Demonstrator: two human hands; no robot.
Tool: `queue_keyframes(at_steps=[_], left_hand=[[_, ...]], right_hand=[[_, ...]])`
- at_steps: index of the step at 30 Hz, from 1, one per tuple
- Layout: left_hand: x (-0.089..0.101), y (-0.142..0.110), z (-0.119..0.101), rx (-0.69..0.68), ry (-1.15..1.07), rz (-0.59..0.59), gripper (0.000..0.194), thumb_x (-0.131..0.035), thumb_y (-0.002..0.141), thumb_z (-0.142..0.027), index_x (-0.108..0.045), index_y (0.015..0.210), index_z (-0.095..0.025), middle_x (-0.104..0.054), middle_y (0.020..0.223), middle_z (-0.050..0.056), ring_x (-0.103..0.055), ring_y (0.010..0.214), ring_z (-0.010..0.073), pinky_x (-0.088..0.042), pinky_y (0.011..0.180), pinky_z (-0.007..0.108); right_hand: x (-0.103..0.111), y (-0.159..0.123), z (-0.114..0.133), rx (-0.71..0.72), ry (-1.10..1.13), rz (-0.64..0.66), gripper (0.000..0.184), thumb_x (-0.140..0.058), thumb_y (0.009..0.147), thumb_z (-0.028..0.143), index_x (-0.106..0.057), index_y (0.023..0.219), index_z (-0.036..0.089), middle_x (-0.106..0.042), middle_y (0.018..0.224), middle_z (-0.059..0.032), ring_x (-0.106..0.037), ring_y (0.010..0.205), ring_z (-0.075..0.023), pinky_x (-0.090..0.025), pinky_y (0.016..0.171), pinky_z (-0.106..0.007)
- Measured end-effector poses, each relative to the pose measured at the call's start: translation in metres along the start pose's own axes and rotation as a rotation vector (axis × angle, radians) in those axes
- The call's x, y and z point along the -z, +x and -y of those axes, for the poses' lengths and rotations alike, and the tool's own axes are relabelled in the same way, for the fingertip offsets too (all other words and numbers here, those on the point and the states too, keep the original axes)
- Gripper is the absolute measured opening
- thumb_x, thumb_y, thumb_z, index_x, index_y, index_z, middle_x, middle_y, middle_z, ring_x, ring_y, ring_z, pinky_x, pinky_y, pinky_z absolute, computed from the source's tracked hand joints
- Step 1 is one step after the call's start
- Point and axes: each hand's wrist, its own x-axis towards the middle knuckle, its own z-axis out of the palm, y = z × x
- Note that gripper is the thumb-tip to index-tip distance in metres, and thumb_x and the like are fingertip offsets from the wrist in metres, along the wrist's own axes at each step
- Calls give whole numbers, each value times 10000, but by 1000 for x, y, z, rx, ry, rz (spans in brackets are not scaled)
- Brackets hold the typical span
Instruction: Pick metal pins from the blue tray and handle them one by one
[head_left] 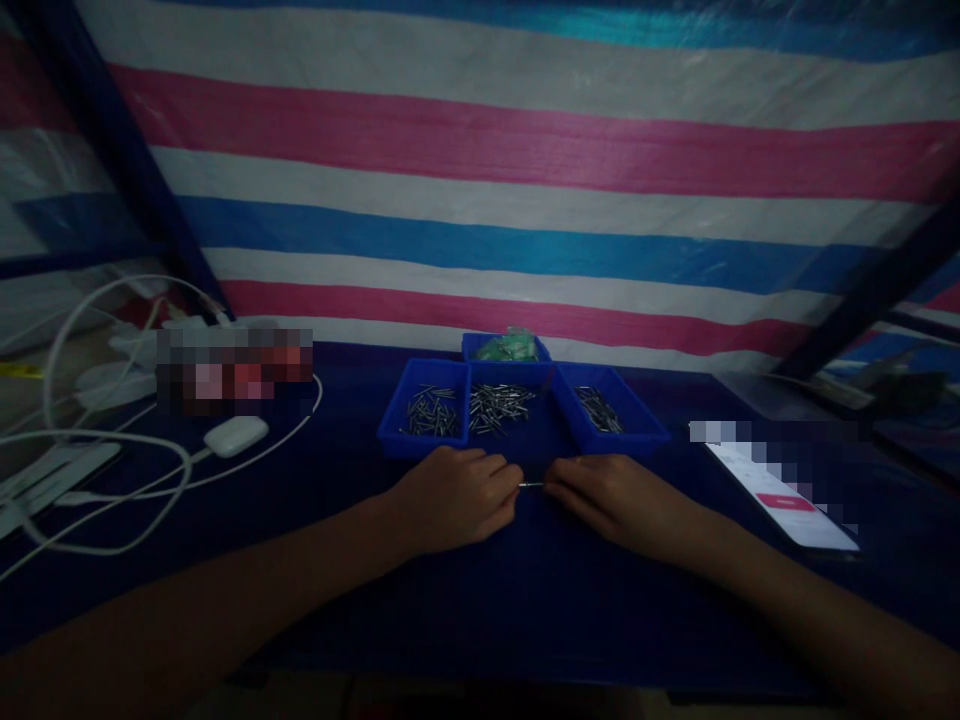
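Note:
My left hand and my right hand rest on the dark blue table, fingertips facing each other. Between them they pinch a thin metal pin, each hand closed on one end. Just beyond the hands stand three blue trays holding several small metal pins: a left tray, a middle tray and a right tray. A fourth blue tray behind them holds green parts.
White cables and a white earbud case lie at the left. A lit phone lies at the right. A striped pink, white and blue tarp hangs behind the table, with dark frame posts on both sides.

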Motion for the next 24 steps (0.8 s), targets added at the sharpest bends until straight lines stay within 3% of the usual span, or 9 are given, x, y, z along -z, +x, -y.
queue_keyframes(at_steps=[24], left_hand=[[-2, 1, 1, -3, 34, 0, 163, -360, 837, -238, -479, 748, -170, -549, 665, -11, -509, 598, 119, -363, 516, 237]], right_hand=[[3, -3, 0, 28, -8, -5, 202, -346, 881, 252, -514, 815, 162, -568, 723, -20, -525, 637, -111, -362, 589, -236]])
